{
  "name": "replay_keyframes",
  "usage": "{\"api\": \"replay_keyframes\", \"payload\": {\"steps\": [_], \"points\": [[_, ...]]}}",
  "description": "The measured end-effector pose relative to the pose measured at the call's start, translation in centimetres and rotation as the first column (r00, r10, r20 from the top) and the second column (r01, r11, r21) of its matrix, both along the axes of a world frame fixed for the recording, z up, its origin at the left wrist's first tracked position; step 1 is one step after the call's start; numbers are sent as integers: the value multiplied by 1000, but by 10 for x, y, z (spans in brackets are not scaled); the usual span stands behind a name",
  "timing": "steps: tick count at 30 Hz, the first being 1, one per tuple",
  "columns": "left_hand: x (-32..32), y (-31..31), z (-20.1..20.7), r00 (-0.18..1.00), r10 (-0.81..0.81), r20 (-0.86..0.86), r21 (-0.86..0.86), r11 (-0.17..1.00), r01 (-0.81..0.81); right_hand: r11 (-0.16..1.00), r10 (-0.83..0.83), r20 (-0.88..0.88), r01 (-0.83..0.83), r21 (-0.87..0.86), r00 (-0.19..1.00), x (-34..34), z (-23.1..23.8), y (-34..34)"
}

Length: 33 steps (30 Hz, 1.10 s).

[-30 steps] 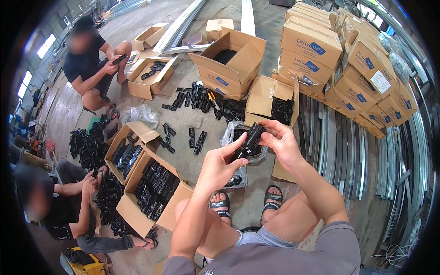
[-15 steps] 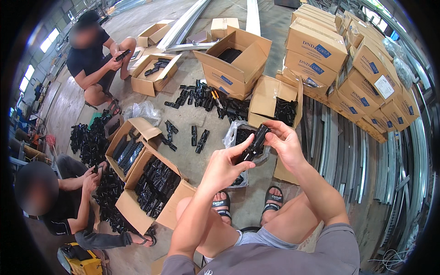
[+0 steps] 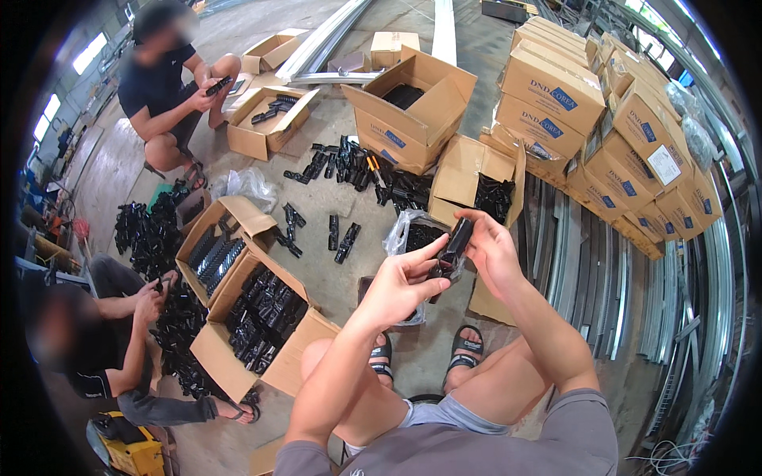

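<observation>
Between my two hands, over a plastic-lined container of black parts (image 3: 425,236), is a glossy black bracket-like part (image 3: 457,240). My right hand (image 3: 494,252) grips its upper end, thumb and fingers closed round the side. At the lower end, the fingers of my left hand (image 3: 399,287) are closed on it, with a dark piece showing beside the thumb; whether that is a separate piece I cannot tell. The part stands tilted, its top leaning away to the right. Just beyond my right hand, an open carton (image 3: 470,170) holds more black parts.
Left of my legs, an open carton (image 3: 298,361) is full of black parts, beside a heap of them (image 3: 186,333). Two co-workers (image 3: 155,103) crouch at the left with parts in hand. Stacked cartons (image 3: 548,103) and long metal profiles (image 3: 591,278) line the right.
The black part has turned steeper in my hands, and my left fingers have shifted along its lower end. My view has moved slightly.
</observation>
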<state>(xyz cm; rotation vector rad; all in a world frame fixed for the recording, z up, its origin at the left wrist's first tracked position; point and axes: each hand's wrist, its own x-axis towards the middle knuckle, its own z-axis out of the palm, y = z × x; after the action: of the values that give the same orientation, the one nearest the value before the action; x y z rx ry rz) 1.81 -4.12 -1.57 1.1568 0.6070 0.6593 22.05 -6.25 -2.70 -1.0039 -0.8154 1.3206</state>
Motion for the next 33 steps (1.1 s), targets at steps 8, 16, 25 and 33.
{"api": "replay_keyframes", "payload": {"steps": [8, 16, 25, 33], "points": [[-4, 25, 0, 915, 267, 303, -440, 891, -114, 985, 162, 536, -103, -138, 828, -8, -104, 63], [-26, 36, -7, 760, 559, 331, -500, 787, -361, 708, 603, 783, -353, -612, -149, -91, -283, 29], [-15, 42, -1, 836, 508, 209, -516, 783, -347, 740, 605, 760, -186, -646, -235, -126, -368, -17], [-11, 38, 8, 861, 432, 269, -469, 840, -274, 741, 615, 741, -123, -660, -270, -109, -350, -22]]}}
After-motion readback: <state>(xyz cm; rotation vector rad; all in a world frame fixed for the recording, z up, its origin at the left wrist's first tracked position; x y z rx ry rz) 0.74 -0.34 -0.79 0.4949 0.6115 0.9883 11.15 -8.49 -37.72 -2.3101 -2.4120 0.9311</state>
